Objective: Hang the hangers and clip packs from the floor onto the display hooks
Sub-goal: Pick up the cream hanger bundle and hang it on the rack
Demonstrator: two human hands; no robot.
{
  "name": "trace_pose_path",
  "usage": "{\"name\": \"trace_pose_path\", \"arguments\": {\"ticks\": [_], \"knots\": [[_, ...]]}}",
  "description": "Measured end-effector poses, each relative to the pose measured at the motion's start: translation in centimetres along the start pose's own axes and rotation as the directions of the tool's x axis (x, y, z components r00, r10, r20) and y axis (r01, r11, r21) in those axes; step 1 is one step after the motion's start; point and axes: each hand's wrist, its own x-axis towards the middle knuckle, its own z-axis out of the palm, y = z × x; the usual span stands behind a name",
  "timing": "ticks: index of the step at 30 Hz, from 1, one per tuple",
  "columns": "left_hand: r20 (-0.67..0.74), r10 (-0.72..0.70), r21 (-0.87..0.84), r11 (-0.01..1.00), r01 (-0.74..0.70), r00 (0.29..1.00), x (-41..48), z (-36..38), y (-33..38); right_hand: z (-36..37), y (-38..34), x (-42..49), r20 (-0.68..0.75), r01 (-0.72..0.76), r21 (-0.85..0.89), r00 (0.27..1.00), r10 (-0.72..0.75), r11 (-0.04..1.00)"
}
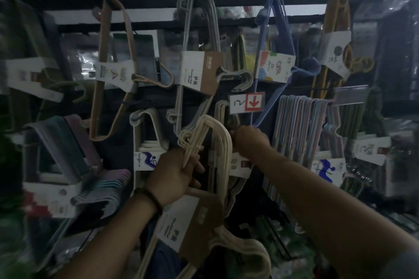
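My left hand grips the cream plastic hanger bundle below the red-arrow price tag; right hand, hold unclear; I'd level the loops.

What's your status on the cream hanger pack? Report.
Left hand grips cream hanger pack, raised at rack. Right hand curled beside it, hold unclear. Hung packs crowd both sides.

blurred hanger packs at left edge, labels unreadable
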Motion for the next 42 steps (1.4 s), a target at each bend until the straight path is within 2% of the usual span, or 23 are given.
{"name": "trace_pose_path", "arguments": {"ticks": [3, 5, 6, 7, 8, 9, 10, 11, 12, 14, 16, 19, 23, 26, 28, 32, 34, 42], "knots": [[-0.079, -0.020, 0.001, 1.000, 0.020, 0.997, -0.1, -0.6, -0.1, -1.7, -1.3, -2.3, 0.030, 0.077, -0.151, 0.997, -0.073, 0.986], [-0.130, -0.015, 0.021, 1.000, 0.018, 0.991, -0.2, -1.1, 0.1, -3.0, -2.2, -4.4, 0.045, 0.134, -0.120, 0.991, -0.129, 0.984], [-0.157, -0.003, 0.031, 0.999, 0.008, 0.988, -0.1, -1.5, 0.1, -4.0, -2.6, -5.6, 0.045, 0.160, -0.034, 0.986, -0.158, 0.987], [-0.182, -0.001, 0.040, 0.999, 0.009, 0.983, 0.0, -1.9, 0.2, -5.0, -2.9, -6.8, 0.056, 0.146, 0.163, 0.986, -0.157, 0.976], [-0.205, -0.003, 0.025, 1.000, 0.008, 0.979, 0.1, -2.4, 0.3, -6.0, -3.3, -8.0, 0.071, 0.091, 0.444, 0.988, -0.136, 0.891], [-0.222, -0.006, 0.002, 1.000, 0.006, 0.975, 0.0, -2.9, 0.7, -7.0, -3.7, -9.2, 0.095, 0.031, 0.646, 0.988, -0.121, 0.762], [-0.249, 0.015, 0.001, 1.000, -0.015, 0.968, 0.3, -3.4, 0.6, -7.9, -4.5, -10.2, 0.098, 0.025, 0.733, 0.985, -0.142, 0.680], [-0.274, 0.060, 0.037, 0.998, -0.052, 0.960, 0.5, -4.0, 0.7, -8.4, -5.4, -11.1, 0.067, 0.070, 0.719, 0.983, -0.169, 0.692], [-0.275, 0.105, 0.079, 0.993, -0.086, 0.956, 0.8, -4.5, 0.9, -8.7, -6.3, -11.6, 0.000, 0.144, 0.638, 0.982, -0.188, 0.756], [-0.247, 0.135, 0.109, 0.988, -0.111, 0.959, 1.4, -5.6, 2.0, -9.0, -7.9, -11.7, -0.172, 0.253, 0.375, 0.964, -0.201, 0.892], [-0.226, 0.165, 0.125, 0.982, -0.139, 0.960, 1.7, -6.9, 4.2, -10.5, -8.9, -11.0, -0.279, 0.264, 0.313, 0.944, -0.177, 0.912], [-0.135, 0.219, 0.141, 0.970, -0.200, 0.966, 2.6, -8.4, 7.7, -15.2, -9.1, -10.6, -0.307, 0.243, 0.181, 0.935, -0.180, 0.953], [-0.054, 0.295, 0.346, 0.902, -0.260, 0.954, 5.5, -10.9, 13.1, -21.8, -9.3, -8.7, -0.372, 0.211, -0.074, 0.901, -0.223, 0.975], [-0.046, 0.301, 0.395, 0.881, -0.260, 0.952, 8.1, -12.7, 17.4, -26.1, -9.3, -5.8, -0.369, 0.174, -0.226, 0.895, -0.249, 0.959], [-0.101, 0.355, 0.420, 0.862, -0.284, 0.929, 9.2, -13.5, 19.5, -28.8, -9.3, -4.3, -0.411, 0.149, -0.232, 0.880, -0.236, 0.961], [-0.198, 0.425, 0.458, 0.837, -0.300, 0.883, 9.7, -13.4, 21.0, -32.9, -9.3, -2.4, -0.523, 0.133, -0.027, 0.843, -0.127, 0.991], [-0.224, 0.478, 0.436, 0.829, -0.351, 0.850, 10.0, -13.4, 21.2, -33.9, -9.5, -1.4, -0.575, 0.142, -0.013, 0.809, -0.124, 0.990], [-0.214, 0.430, 0.418, 0.852, -0.315, 0.877, 12.9, -13.2, 21.8, -32.2, -8.8, 2.1, -0.725, 0.165, 0.065, 0.686, -0.067, 0.984]]}}
